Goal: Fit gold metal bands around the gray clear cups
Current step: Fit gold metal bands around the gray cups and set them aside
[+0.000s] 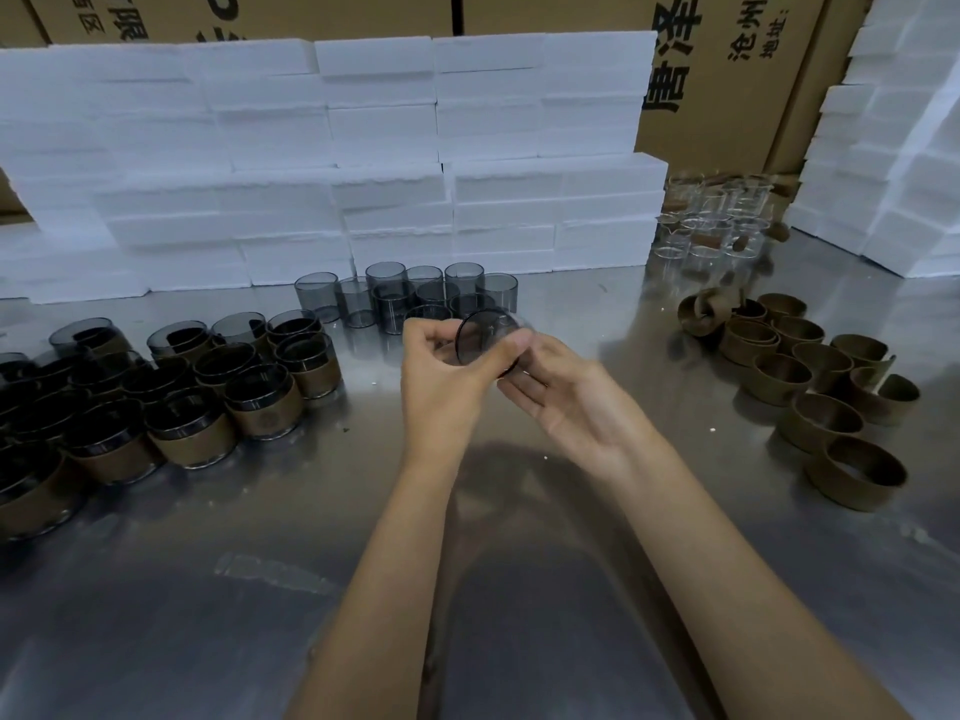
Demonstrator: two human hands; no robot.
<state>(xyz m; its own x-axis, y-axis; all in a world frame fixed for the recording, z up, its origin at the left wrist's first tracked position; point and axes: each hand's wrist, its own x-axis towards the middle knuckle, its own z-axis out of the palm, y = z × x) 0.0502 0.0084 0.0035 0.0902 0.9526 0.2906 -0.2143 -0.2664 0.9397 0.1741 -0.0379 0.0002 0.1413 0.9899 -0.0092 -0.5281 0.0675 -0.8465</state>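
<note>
Left hand [441, 371] and right hand [561, 392]: fingers curled around one gray cup [485, 337], unbanded. Banded cups [187, 407]: many. Bare cups [395, 296], loose bands [821, 387]: about a dozen each remaining.

White foam blocks [332, 163] and cardboard boxes [727, 70] back a steel table [260, 615].

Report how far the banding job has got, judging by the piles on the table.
Done: a large cluster of banded cups stands on the left of the steel table. In hand: both hands, left and right, hold one gray cup tilted above the table, with no band on it yet. Left: about ten bare gray cups behind the hands and a pile of loose gold bands on the right.
</note>
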